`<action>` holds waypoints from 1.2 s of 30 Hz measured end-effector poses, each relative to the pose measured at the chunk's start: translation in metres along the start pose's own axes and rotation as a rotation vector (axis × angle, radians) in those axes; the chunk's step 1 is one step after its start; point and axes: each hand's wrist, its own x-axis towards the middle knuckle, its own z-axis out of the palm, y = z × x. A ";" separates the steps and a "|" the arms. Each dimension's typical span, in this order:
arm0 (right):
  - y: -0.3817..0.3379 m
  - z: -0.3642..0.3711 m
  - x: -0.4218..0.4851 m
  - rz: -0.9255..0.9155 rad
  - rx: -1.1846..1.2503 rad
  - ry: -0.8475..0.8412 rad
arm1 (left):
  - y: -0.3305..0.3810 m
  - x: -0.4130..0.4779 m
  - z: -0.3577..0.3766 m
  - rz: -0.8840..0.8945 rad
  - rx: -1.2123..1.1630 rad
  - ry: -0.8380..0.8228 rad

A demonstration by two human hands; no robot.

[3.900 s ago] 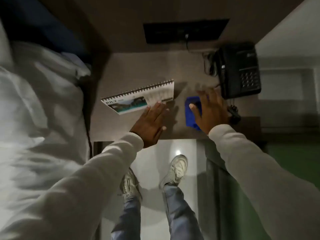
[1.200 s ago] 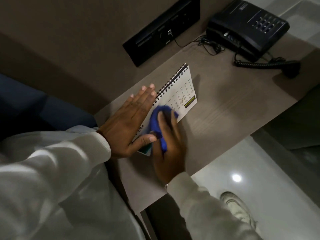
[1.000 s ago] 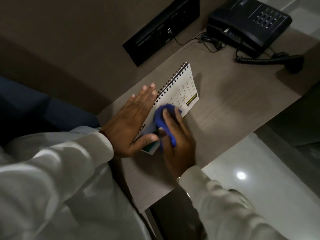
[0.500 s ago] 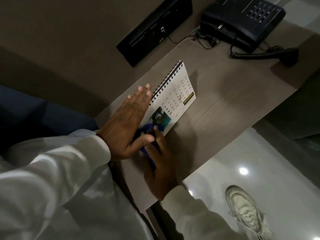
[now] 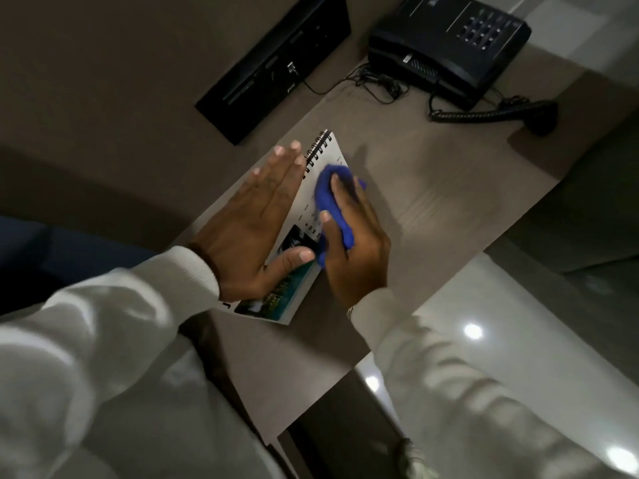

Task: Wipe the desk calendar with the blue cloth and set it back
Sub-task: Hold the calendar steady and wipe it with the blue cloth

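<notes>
The spiral-bound desk calendar point(image 5: 306, 202) lies flat on the grey-brown desk point(image 5: 432, 198), its black coil toward the wall. My left hand point(image 5: 256, 223) presses flat on the calendar's left side, fingers spread, thumb across the picture. My right hand point(image 5: 352, 243) grips the bunched blue cloth point(image 5: 333, 198) and holds it against the upper right part of the page, near the coil. Most of the date grid is hidden under the cloth and my hands.
A black desk phone point(image 5: 449, 43) with its coiled cord and handset point(image 5: 539, 114) sits at the back right. A black socket panel point(image 5: 276, 63) is set in the wall behind. The desk's front edge runs by my right wrist, with shiny floor point(image 5: 518, 340) below.
My right hand has slid the blue cloth from the calendar's lower end up toward the coil. My left hand has stayed pressed on the calendar.
</notes>
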 end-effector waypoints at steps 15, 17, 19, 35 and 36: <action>-0.015 0.008 0.023 0.032 0.023 0.119 | 0.006 0.001 -0.004 -0.058 -0.047 -0.061; -0.019 0.014 0.023 0.070 0.024 0.139 | 0.005 0.001 -0.004 -0.058 -0.030 -0.060; -0.014 0.020 0.009 0.176 0.029 0.115 | 0.006 0.001 -0.004 -0.044 -0.023 -0.048; -0.054 -0.054 -0.040 0.557 -0.065 -0.609 | 0.017 0.000 -0.012 -0.190 0.026 -0.083; -0.054 -0.067 -0.030 0.510 -0.134 -0.635 | 0.018 0.000 -0.013 -0.215 0.027 -0.089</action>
